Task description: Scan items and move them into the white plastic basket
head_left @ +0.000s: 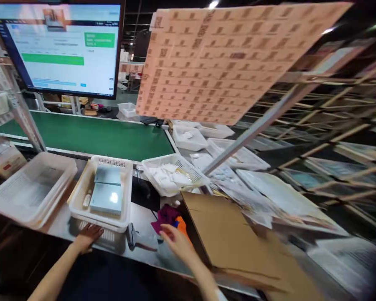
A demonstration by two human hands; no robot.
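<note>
Our left hand point(87, 237) rests with fingers spread flat against the near wall of the white perforated plastic basket point(81, 196), which holds two pale blue boxes point(107, 190) on the steel table point(141, 221). Our right hand point(175, 241) hovers, fingers loose, beside the flattened brown cardboard carton point(228, 238).

A metal bench point(144, 217) carries three white baskets point(103, 192), a flat cardboard sheet point(228, 238), a purple and orange cloth point(171, 217) and a dark scanner point(131, 236). Behind it runs a green conveyor belt point(94, 133).
</note>
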